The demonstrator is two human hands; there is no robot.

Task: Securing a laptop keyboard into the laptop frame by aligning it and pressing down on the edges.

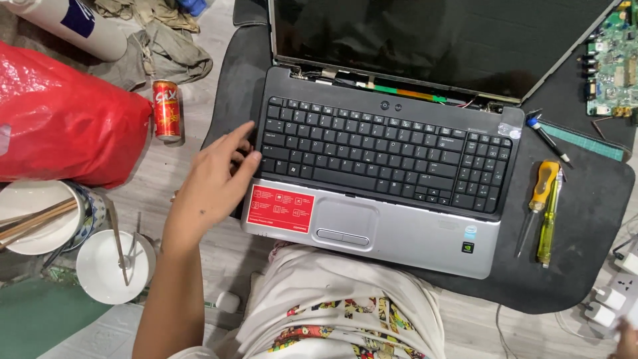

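While the left hand (216, 179) rests loose and empty on the left edge of the laptop (379, 166), its hinge cover looks already removed, wires bare; keyboard (385, 149) remains seated. Screwdrivers (543, 206) lie unused on the mat (585, 219). Right hand (626, 338) barely shows; grip unclear.

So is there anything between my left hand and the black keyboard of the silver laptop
Nothing visible. The left hand already rests at the left edge of the black keyboard of the silver laptop, fingers on the outer keys. The red drink can stands apart, to the left on the floor.
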